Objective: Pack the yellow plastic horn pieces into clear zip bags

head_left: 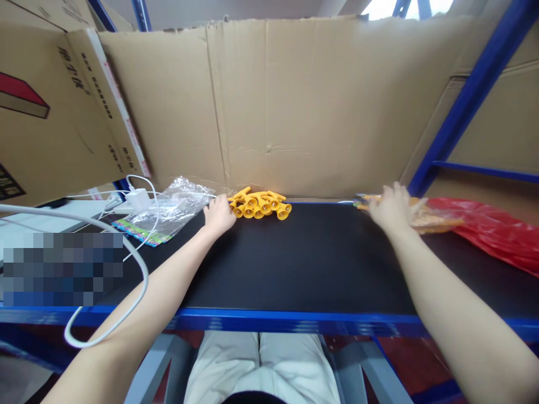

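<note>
A pile of small yellow horn-shaped plastic pieces (261, 205) lies toward the back of the black table mat, their flared round ends facing me. My left hand (220, 216) is at the pile's left end, fingers curled in; what they hold, if anything, is hidden. Far to the right, my right hand (393, 209) is over a clear plastic bag (438, 220) with orange-yellow contents. Its fingers look spread, though motion blurs them, and I cannot tell whether they touch the bag.
A crinkled clear bag (170, 207) with a colourful edge lies left of my left hand. White cables (143, 269) loop across my left forearm from a white charger (137, 198). A red plastic bag (501, 227) sits at right. Cardboard (311, 106) walls the back; a blue beam (471, 95) slants at right.
</note>
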### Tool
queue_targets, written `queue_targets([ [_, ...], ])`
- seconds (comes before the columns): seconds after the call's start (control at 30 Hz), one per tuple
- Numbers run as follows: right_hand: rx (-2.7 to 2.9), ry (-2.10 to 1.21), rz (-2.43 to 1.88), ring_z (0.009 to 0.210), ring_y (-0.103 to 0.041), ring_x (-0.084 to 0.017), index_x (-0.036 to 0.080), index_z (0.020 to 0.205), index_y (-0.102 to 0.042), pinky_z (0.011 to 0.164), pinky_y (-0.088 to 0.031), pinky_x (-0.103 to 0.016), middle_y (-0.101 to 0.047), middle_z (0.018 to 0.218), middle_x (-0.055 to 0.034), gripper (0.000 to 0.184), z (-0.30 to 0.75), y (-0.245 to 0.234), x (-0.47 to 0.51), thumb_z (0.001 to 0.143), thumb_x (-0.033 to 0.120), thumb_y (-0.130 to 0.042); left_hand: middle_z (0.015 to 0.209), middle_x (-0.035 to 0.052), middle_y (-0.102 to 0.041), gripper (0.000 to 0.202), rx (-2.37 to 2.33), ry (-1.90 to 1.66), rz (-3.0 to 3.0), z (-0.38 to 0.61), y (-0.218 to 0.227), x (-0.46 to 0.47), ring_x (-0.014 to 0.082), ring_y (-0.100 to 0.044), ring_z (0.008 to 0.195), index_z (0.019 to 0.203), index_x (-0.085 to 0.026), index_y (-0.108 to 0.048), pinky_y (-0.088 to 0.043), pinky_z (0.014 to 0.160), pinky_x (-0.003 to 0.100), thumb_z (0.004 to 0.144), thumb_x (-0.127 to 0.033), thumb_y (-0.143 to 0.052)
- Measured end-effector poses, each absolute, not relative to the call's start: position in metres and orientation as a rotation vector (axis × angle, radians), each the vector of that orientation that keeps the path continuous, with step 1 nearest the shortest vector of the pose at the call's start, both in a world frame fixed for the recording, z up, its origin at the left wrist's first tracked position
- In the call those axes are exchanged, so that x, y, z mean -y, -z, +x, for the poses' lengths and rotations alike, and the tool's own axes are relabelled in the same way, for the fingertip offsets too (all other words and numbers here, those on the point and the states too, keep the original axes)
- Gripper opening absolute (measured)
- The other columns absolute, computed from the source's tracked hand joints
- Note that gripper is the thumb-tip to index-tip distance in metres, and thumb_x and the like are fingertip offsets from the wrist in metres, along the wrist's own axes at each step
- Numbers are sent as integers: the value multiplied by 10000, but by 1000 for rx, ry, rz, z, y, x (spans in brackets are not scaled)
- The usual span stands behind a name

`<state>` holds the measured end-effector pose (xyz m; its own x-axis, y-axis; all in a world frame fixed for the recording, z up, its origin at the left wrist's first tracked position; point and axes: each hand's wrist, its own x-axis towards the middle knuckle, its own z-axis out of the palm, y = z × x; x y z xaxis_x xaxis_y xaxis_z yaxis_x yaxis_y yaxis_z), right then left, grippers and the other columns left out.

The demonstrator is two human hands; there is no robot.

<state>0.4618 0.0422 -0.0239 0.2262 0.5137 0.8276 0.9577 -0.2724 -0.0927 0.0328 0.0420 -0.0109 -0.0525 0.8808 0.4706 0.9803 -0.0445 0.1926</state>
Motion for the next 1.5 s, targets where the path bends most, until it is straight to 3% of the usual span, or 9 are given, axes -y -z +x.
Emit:
queue_targets([
  [0.1,1603,835,-1704,1252,-329,-304,79,1221,-484,973,-216,-568,-391,1346,-208,448,424,8,-37,828,276,-397,1332,188,-405,529,2204,596,-1911,15,14,-51,337,-321,1258,1238,-121,-391,-304,961,550,718,-178,-471],
  [0.23,1978,716,-1395,1206,-408,-253,112,1192,-508,983,-293,-470,-429,1338,-142,391,365,-8,-32,838,210,-374,1395,184,-332,632,2409,428,-1866,-8,21,-65,336,-204,1326,1299,-131,-345,-184,1017,603,697,-236,-506],
  [0.37,2192,615,-1206,1215,-399,-239,115,1207,-500,993,-296,-435,-440,1333,-133,392,305,-18,-33,840,195,-388,1434,191,-259,669,2501,402,-1784,-22,27,-75,370,-148,1335,1330,-129,-322,-187,985,643,701,-270,-502],
  [0.6,2361,486,-1063,1192,-406,-220,120,1199,-504,1026,-220,-421,-487,1290,-111,378,200,-24,-59,865,217,-358,1330,210,-421,538,2577,311,-1879,-23,26,-74,381,-387,1215,1248,-136,-432,-311,931,602,740,-309,-466],
  [0.77,2504,495,-1143,1071,-494,-245,129,1063,-573,973,-246,-463,-587,1141,-126,306,142,-10,-84,860,258,-385,1257,215,-490,456,2449,257,-1923,-13,22,-65,371,-462,1144,1171,-132,-501,-402,861,548,728,-240,-477],
  [0.97,2684,556,-1334,1026,-533,-289,180,1135,-540,927,-242,-530,-577,1175,-113,351,116,9,-99,831,326,-439,1074,189,-612,332,2323,287,-1902,-16,18,-64,317,-572,1021,1012,-137,-613,-479,799,423,709,-106,-481],
  [1.17,2662,597,-1395,1042,-521,-276,178,1102,-566,938,-222,-510,-598,1146,-112,320,128,12,-98,848,270,-394,1035,212,-623,319,2362,385,-1819,-24,18,-67,320,-596,982,998,-78,-622,-483,778,398,744,-74,-429],
  [1.5,2613,560,-1387,1052,-505,-279,222,1098,-603,920,-245,-488,-600,1159,-90,349,169,18,-99,859,271,-355,1048,199,-620,317,2395,521,-1735,-32,20,-68,307,-598,970,1013,-99,-607,-486,765,394,766,-116,-408],
])
